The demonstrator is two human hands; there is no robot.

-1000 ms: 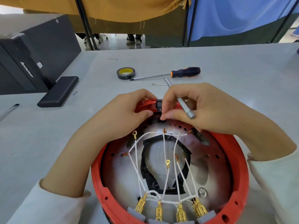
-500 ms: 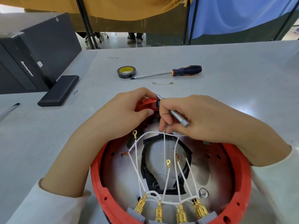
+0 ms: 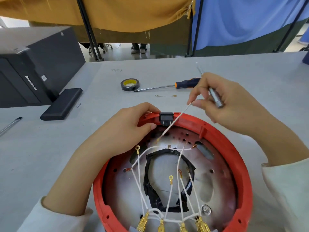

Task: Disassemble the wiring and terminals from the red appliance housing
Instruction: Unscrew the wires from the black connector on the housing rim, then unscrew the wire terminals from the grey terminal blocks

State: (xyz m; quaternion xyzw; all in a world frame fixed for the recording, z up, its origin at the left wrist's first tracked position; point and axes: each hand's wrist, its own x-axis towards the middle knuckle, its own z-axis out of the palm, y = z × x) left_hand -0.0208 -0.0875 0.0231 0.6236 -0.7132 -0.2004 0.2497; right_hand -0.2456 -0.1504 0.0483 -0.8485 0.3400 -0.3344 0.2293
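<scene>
right hand (image 3: 232, 104) pinching freed white lead (image 3: 173, 122), precision driver tucked in | left hand (image 3: 132, 124) gripping red housing (image 3: 240, 158) rim | one lead lying loose on bench (image 3: 250, 67) | most terminals remaining

Grey table (image 3: 234, 67), mustard curtain (image 3: 125, 12), blue curtain (image 3: 242, 19)

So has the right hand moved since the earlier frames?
Yes. The right hand has lifted away from the black switch, up and rightward, pulling a white wire out.
</scene>
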